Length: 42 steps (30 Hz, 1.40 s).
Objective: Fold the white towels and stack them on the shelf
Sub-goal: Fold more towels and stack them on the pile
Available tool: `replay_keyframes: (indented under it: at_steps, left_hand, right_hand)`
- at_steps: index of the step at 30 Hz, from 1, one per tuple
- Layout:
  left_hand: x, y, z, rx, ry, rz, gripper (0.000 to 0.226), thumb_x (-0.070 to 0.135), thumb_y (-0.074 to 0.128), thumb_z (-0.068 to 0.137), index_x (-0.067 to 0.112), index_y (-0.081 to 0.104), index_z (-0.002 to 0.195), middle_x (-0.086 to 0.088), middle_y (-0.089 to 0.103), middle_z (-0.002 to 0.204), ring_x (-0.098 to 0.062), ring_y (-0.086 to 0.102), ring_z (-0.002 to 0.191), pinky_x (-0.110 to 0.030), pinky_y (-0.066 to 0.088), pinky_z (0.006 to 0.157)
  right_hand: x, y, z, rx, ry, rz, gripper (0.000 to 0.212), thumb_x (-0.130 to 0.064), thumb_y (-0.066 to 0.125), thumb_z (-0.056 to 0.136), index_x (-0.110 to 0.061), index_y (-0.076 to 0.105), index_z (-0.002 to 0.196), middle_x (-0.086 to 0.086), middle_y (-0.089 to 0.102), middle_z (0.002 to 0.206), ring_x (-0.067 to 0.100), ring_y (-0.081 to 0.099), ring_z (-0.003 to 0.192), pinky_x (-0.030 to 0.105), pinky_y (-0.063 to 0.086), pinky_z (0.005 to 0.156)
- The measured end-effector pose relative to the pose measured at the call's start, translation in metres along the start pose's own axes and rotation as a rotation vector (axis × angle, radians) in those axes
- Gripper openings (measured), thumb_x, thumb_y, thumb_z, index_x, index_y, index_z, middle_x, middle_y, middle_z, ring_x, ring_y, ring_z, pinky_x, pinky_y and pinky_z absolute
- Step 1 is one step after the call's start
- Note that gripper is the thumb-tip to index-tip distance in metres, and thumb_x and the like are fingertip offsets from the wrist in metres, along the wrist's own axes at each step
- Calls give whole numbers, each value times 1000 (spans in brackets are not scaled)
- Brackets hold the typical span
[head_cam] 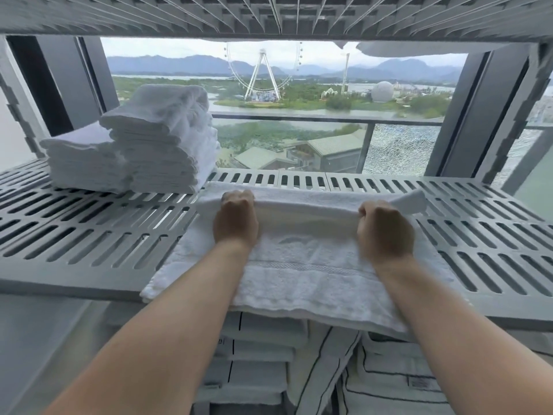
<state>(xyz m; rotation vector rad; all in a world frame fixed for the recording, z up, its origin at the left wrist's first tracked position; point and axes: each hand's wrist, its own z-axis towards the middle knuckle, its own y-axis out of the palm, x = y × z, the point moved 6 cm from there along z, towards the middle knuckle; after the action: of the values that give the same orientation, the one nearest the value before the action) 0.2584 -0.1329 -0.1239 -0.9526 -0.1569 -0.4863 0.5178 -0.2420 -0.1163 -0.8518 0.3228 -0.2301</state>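
Observation:
A white towel [302,274] lies spread on the slatted grey shelf [89,235], its near edge hanging over the shelf's front. My left hand [235,218] and my right hand [384,227] each grip the towel's raised far fold, fingers curled round the cloth, about a towel's width apart. The fold stands lifted above the rest of the towel. At the shelf's back left stand two stacks of folded white towels [143,142], the right stack taller than the left one.
Another slatted shelf [269,16] runs close overhead, with white cloth [413,49] hanging at its back right. Behind the shelf is a window. Below the shelf's front lie folded white linens with dark piping [374,372]. Grey uprights frame both sides.

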Motion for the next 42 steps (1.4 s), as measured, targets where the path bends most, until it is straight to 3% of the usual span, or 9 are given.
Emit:
replay_keyframes:
  at_steps: [4,11,17,20,23,27,30,37,42]
  left_hand:
    - [-3,2,0,-28,-22,66,30,1,43,86,11,66,103,-13,66,98,-30,59,99,-40,51,77]
    - [-6,5,3,-9,-6,290,23,13,50,86,20,71,93,-4,70,86,-28,58,91,-40,42,87]
    - [8,8,0,-52,199,4,30,7,56,87,17,72,111,-9,71,108,-32,61,105,-43,49,92]
    - [15,8,-4,-115,327,-125,23,11,61,93,22,75,107,-3,74,103,-26,68,92,-37,55,78]
    - [12,8,-2,-83,275,-86,20,16,56,96,24,74,99,-1,75,90,-20,62,72,-28,44,63]
    - [11,10,-2,-83,233,-78,18,14,57,95,21,72,97,-3,73,85,-17,52,68,-28,40,61]
    - [9,10,-1,-73,213,-74,17,12,58,92,21,72,95,-5,73,85,-20,52,69,-29,41,62]
    - [10,7,-2,-56,178,-26,19,11,58,92,21,73,88,-4,73,81,-25,63,74,-30,45,64]
    - [14,1,-3,13,203,-51,19,7,58,90,18,73,90,-6,72,82,-27,62,71,-29,42,62]
  right_hand:
    - [-1,2,-2,-27,-8,-61,14,-9,55,90,-12,68,87,5,62,75,26,61,63,39,58,59]
    - [0,4,1,-50,-31,-207,21,-7,51,86,-8,70,93,10,67,92,28,57,92,38,46,88]
    - [8,9,0,-106,30,-114,26,0,46,90,-6,69,101,13,66,96,28,60,93,36,52,83]
    - [12,12,2,-120,69,-109,30,-1,43,89,-7,69,100,13,66,98,29,58,97,37,49,87]
    - [17,15,2,-137,102,-120,32,-6,41,89,-7,71,100,12,65,100,29,57,99,38,46,91]
    - [28,24,0,-266,233,-83,39,-15,33,89,-7,64,111,19,58,128,33,53,117,46,38,108]
    - [31,28,-3,-329,287,-113,45,-18,29,89,-6,60,118,21,56,131,35,49,124,51,28,113]
    - [13,7,5,-16,65,-89,43,-8,33,90,-3,66,118,14,65,127,29,57,122,43,31,117]
    - [27,16,0,-196,205,-97,36,-8,31,94,-3,68,94,17,70,100,30,62,93,41,45,95]
